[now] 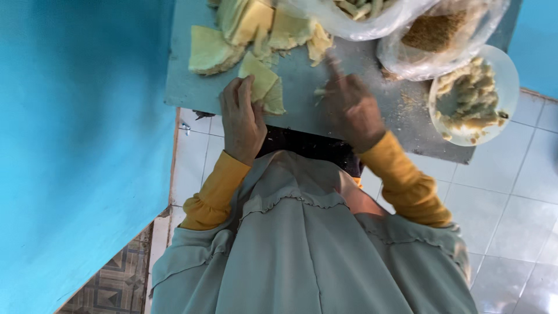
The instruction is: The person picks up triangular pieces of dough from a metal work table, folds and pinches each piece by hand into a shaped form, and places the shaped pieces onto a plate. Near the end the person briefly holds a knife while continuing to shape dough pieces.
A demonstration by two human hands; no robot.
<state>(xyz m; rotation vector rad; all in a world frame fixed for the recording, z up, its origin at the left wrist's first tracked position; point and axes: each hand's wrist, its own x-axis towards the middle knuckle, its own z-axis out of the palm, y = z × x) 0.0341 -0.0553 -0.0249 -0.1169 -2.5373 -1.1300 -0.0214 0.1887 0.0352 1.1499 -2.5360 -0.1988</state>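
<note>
My left hand (pixel 241 119) rests at the near edge of a grey table (pixel 192 93), its fingers gripping a pale yellow triangular sheet (pixel 261 81). More of these yellow sheets lie in a loose pile (pixel 244 29) beyond it. My right hand (pixel 351 107) is blurred by motion over the middle of the table, one finger stretched away from me. A small pale scrap (pixel 319 91) lies at its fingertips. Whether the hand holds the scrap is not clear. Both arms wear yellow sleeves.
A white plate (pixel 508 75) with several pale finger-shaped pieces overhangs the table's right edge. Two clear plastic bags stand at the far side, one with pale sticks (pixel 360 17), one with brown crumbs (pixel 433 32). A blue wall (pixel 75 145) stands left; white floor tiles (pixel 511 186) lie right.
</note>
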